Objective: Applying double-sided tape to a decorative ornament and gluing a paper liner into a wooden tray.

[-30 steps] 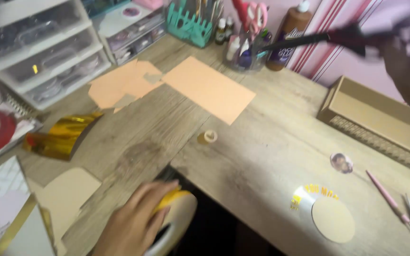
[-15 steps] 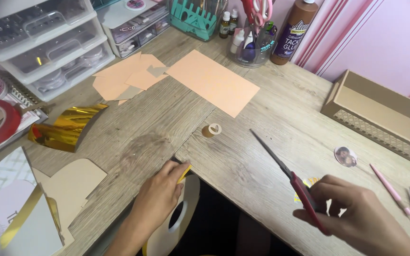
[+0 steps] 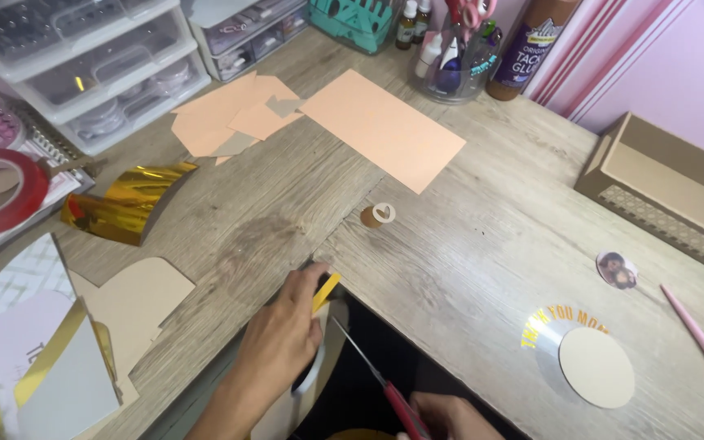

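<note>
- Left hand pinching a small yellow strip at the desk corner.
- Right hand low in view, closed on red-handled scissors, blades pointing toward the strip.
- Just beyond: small heart cutout; farther back, peach paper sheet.

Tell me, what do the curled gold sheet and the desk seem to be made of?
The curled gold sheet looks like metallic foil or foil-coated card: it is mirror-shiny and reflects light. The desk looks like grey wood or wood-print laminate, with visible grain lines; which one is unclear.
</note>
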